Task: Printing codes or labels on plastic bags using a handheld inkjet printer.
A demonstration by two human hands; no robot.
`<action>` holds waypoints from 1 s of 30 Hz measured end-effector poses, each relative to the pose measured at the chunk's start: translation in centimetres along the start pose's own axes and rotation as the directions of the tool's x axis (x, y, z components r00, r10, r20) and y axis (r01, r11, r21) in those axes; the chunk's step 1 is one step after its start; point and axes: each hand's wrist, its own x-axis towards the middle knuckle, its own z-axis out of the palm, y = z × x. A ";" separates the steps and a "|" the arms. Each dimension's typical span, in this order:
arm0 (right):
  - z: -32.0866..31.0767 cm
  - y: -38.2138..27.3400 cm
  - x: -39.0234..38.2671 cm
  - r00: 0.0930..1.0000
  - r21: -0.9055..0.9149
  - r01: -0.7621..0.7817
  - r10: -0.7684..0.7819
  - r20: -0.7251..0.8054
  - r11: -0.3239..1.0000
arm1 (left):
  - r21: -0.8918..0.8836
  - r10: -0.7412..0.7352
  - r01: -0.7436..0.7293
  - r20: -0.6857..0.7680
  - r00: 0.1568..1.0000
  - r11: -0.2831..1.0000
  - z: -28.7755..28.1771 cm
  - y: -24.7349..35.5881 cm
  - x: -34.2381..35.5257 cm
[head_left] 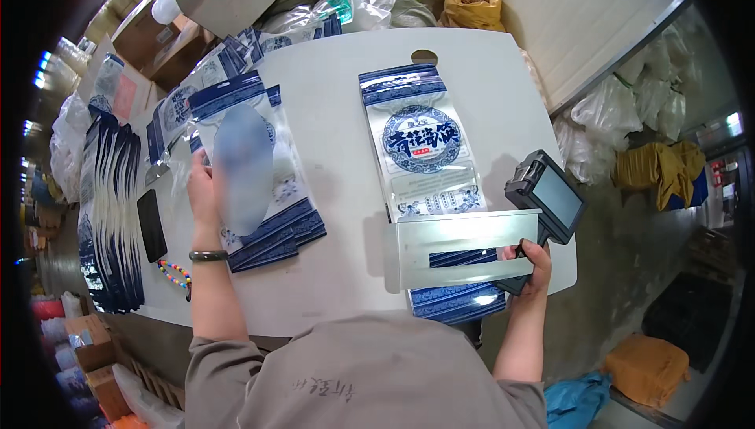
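Observation:
My right hand [535, 265] grips the handle of a black handheld printer [550, 193] with a tilted screen. A flat metal guide plate [464, 228] with a slot extends left from it, over the lower part of a stack of blue-and-white plastic packaging bags [421, 139]. More of the blue pattern shows through the slot and below the plate. On the left, my left hand [203, 189] is closed on the left edge of a similar packaging bag [226, 94], above a fanned pile of bags [275, 236]. A blurred oval covers that bag's middle.
A black phone [152, 226] with a beaded strap [174, 276] lies left of my left wrist. Beyond it stands a long row of bags [110, 217]. Loose bags and cardboard boxes [145, 40] crowd the far left. The white table [338, 272] has a round hole at its far edge.

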 end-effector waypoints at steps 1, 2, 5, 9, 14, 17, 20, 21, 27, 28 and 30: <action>-0.2 0.2 0.1 1.000 -0.004 -0.002 0.002 0.000 1.000 | 0.121 -0.021 0.017 0.030 0.999 0.993 0.0 -1.0 0.1; -0.4 0.3 0.3 1.000 0.039 -0.014 0.013 0.027 0.999 | 0.281 0.024 -0.016 -0.022 0.999 0.960 0.0 -0.5 -0.3; -0.3 0.4 0.4 0.998 0.069 -0.015 0.011 0.059 0.997 | 0.518 0.459 -0.278 -0.260 0.850 0.809 0.5 2.5 -1.3; -1.2 0.6 0.2 0.997 0.049 0.027 -0.031 0.072 0.998 | -0.501 0.317 0.029 0.591 0.741 0.865 1.3 15.9 -9.4; -1.3 1.1 0.1 0.998 0.009 0.013 -0.013 -0.056 1.000 | -0.623 0.554 -0.030 0.672 0.491 0.782 3.7 19.7 -15.3; -1.8 0.6 0.6 0.993 0.168 -0.045 0.025 0.117 0.985 | -0.683 0.563 0.063 0.647 0.514 0.728 5.4 19.0 -14.4; -1.8 0.9 1.3 0.993 0.347 0.052 -0.011 -0.119 0.936 | -0.720 0.445 0.354 0.664 0.601 0.597 7.5 18.0 -12.8; -2.0 0.7 1.3 0.998 0.333 0.060 -0.048 -0.042 0.941 | -0.719 0.447 0.352 0.665 0.598 0.600 8.4 18.0 -12.3; -2.0 0.5 1.1 0.978 0.383 0.010 -0.089 0.189 0.924 | -0.559 0.361 -0.038 0.481 0.799 0.828 10.6 18.9 -10.1; -2.0 0.6 1.2 0.978 0.358 -0.002 -0.073 0.197 0.934 | -0.545 0.357 -0.038 0.493 0.793 0.837 10.9 18.5 -9.8; -2.0 0.7 1.2 0.977 0.351 -0.011 -0.065 0.203 0.936 | -0.635 0.356 0.045 0.489 0.796 0.771 11.1 17.6 -9.6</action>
